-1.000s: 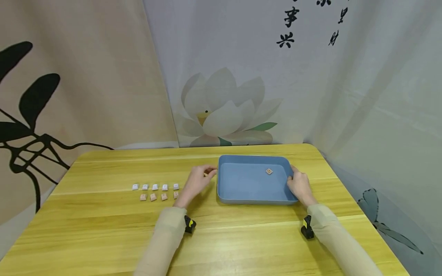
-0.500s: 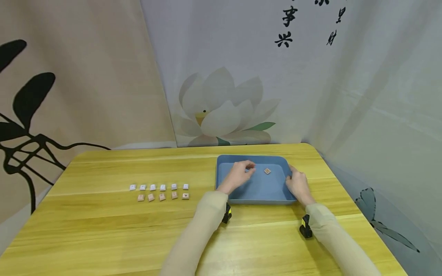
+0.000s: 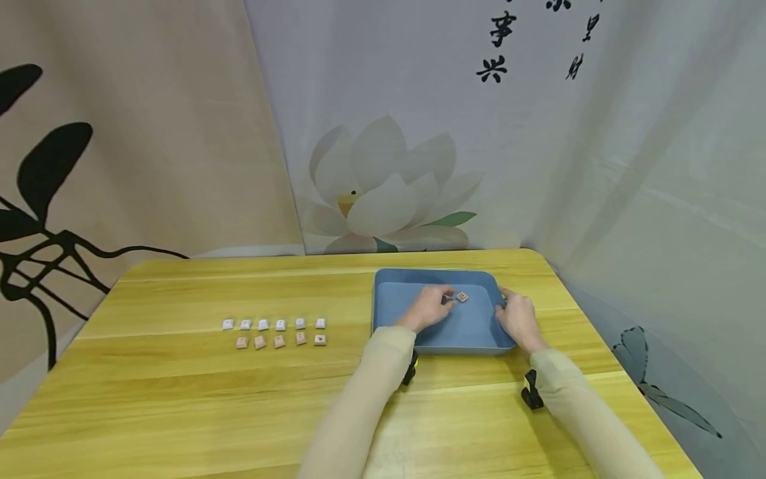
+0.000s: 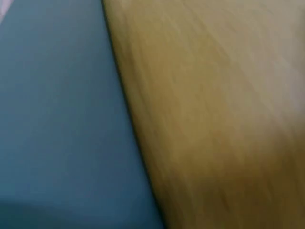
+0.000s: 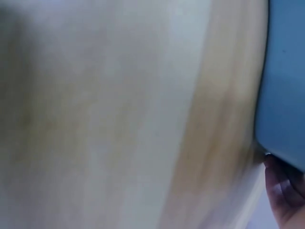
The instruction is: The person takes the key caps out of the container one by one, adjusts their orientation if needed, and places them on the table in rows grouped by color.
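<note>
A blue rectangular tray (image 3: pixel 403 296) sits on the table's right half. Inside it lies one small pinkish keycap (image 3: pixel 462 297) with a dark mark in its middle. My left hand (image 3: pixel 427 307) reaches over the tray, its thumb and index fingertips apart and right beside that keycap. At the tray's right side my right hand (image 3: pixel 519 320) grips the wall; in the right wrist view fingers (image 5: pixel 276 186) curl under the tray's edge. Neither the left hand nor the keycap shows clearly in the left wrist view, which holds tray and wood.
Left of the tray, several white keycaps (image 3: pixel 263 324) form a row, with a row of pinkish keycaps (image 3: pixel 279 341) just in front of it. All rest on the yellow wooden table (image 3: pixel 179 412). A printed curtain (image 3: pixel 383 80) hangs behind the table's far edge.
My left hand has moved right, from the tray's left side to over its inside, up to the keycap there. My right hand keeps its grip on the tray.
</note>
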{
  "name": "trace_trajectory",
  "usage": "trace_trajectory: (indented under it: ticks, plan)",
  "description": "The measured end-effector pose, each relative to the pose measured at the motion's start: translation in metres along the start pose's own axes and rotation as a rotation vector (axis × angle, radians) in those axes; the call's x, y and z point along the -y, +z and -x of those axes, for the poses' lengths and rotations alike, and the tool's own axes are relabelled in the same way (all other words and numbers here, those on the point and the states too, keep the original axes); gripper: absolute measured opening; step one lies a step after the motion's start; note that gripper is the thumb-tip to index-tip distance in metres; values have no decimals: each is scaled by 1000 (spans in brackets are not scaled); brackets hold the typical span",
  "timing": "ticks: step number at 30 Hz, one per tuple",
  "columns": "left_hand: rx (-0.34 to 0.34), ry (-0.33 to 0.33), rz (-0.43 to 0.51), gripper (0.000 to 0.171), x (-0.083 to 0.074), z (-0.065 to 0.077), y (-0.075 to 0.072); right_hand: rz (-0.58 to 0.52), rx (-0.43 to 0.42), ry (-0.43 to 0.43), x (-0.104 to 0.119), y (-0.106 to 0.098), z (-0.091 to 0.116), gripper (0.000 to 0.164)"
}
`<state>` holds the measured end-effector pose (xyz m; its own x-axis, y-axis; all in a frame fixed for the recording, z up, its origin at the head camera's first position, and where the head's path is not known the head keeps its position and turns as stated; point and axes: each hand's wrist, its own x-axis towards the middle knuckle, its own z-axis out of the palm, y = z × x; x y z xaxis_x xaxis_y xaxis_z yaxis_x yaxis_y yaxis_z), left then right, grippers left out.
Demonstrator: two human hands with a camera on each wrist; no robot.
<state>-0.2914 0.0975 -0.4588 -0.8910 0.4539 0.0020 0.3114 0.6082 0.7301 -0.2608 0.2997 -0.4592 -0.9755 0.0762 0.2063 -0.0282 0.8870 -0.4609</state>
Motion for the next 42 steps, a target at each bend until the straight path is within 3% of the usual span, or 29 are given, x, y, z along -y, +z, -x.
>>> trace_trajectory:
  ticks: [5,12,24,29,42]
  plan:
    - [44,-11,-18,42,-1,-5,6,-5,-9,-1,0,3,1,45]
    - [85,93,-249,44,-6,-9,9,-2,-12,21,3,6,0,46]
    - [-18,67,-95,19,0,-6,7,-26,-12,23,2,6,1,46]
    - [-1,60,-72,18,1,-5,3,-27,-12,23,0,7,1,46]
    - [47,40,112,27,-5,9,-11,-22,-8,35,-1,4,3,46]
